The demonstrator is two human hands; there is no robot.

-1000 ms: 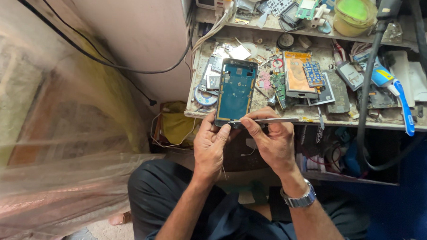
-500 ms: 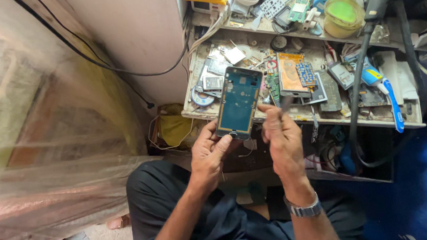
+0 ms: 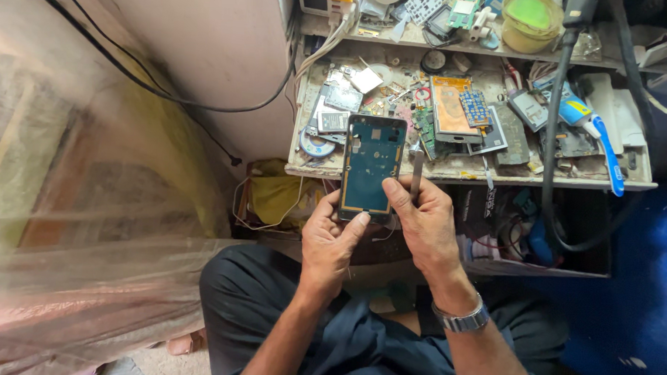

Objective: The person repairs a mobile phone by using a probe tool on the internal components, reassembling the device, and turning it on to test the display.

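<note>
Left hand [image 3: 330, 243] holds phone frame [image 3: 372, 167]; right hand [image 3: 425, 222] grips tweezers [image 3: 416, 173]

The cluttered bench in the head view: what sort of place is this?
Probably a small phone repair workshop. The left hand holds an opened phone frame, the right hand a thin metal tool, and circuit boards litter the bench.
</note>
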